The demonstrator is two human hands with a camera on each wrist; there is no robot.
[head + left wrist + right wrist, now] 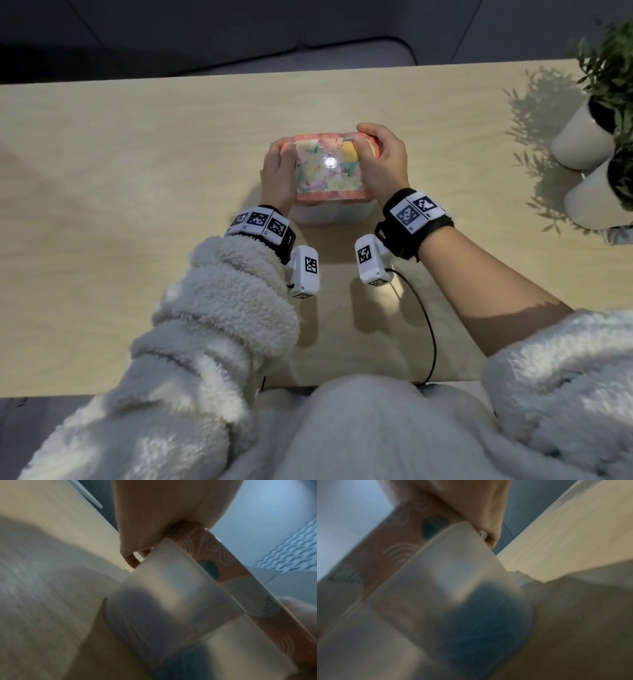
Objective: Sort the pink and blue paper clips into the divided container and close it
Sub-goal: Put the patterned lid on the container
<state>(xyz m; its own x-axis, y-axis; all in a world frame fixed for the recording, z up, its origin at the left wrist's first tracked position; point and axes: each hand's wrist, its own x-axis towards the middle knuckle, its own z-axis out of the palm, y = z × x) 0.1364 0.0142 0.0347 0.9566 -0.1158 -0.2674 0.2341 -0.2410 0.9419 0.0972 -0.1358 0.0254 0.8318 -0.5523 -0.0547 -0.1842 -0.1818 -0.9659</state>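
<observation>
A frosted white container (330,214) stands mid-table under a pink floral lid (327,168). My left hand (279,173) grips the lid's left end, thumb on top and fingers down the side. My right hand (380,161) grips the right end, fingers curled over the far corner. In the left wrist view the container wall (171,588) and the lid's pink rim (228,563) sit under my palm. The right wrist view shows the container wall (453,574) with a blurred blue mass (488,622) inside and the lid rim (385,561). The clips themselves are hidden.
The light wooden table (137,171) reaches to its far edge against a dark floor. Two white pots with green plants (589,137) stand at the right edge. A black cable (430,329) runs from my right wrist camera to the near edge.
</observation>
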